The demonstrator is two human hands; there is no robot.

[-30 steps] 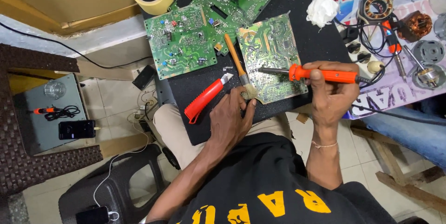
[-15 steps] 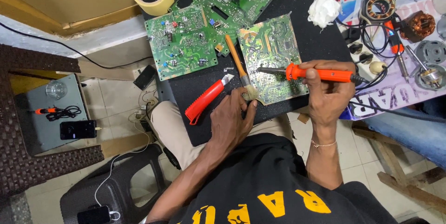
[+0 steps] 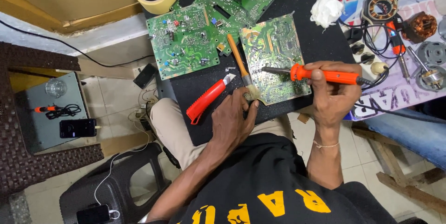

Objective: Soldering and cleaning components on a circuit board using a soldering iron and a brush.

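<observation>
Black mat across the person's lap serves as desk. Circuit board, solder side up, lies at its middle within reach of both hands. Right hand closed around orange soldering iron, tip over the board. Left hand pinches the board's near edge, likely steadying it. Beside it: brush, red utility knife.
</observation>
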